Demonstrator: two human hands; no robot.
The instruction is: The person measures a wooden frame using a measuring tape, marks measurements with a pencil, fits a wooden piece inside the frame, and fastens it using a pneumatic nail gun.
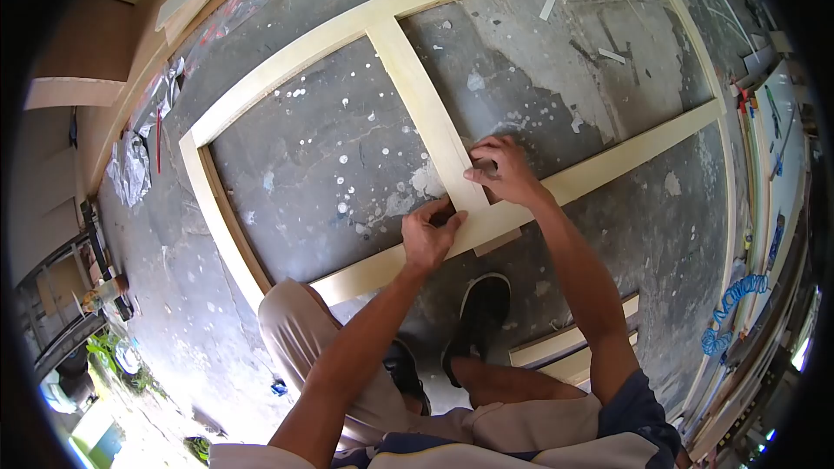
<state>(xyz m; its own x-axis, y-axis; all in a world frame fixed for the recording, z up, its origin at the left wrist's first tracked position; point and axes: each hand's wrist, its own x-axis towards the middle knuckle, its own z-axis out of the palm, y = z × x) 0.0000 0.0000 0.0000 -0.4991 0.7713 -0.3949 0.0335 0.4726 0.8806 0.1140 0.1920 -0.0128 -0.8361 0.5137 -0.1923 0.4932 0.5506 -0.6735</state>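
A large pale wooden frame [291,52] lies over the concrete floor, its bars forming several openings. A short crosspiece [432,122] runs down to meet a long rail [599,162] in front of me. At that joint my left hand [427,236] grips from the left, thumb on top and fingers curled past the edge. My right hand [506,172] pinches the crosspiece's right edge a little higher up, with its fingertips partly hidden. A small wood block [498,242] shows beneath the rail by the joint.
Wood strips [556,345] lie on the floor near my right knee. A coiled blue air hose [734,308] hangs by stacked boards at right. Crumpled foil [130,165] and brown panels [95,30] are at left. My shoe [485,304] is just behind the rail.
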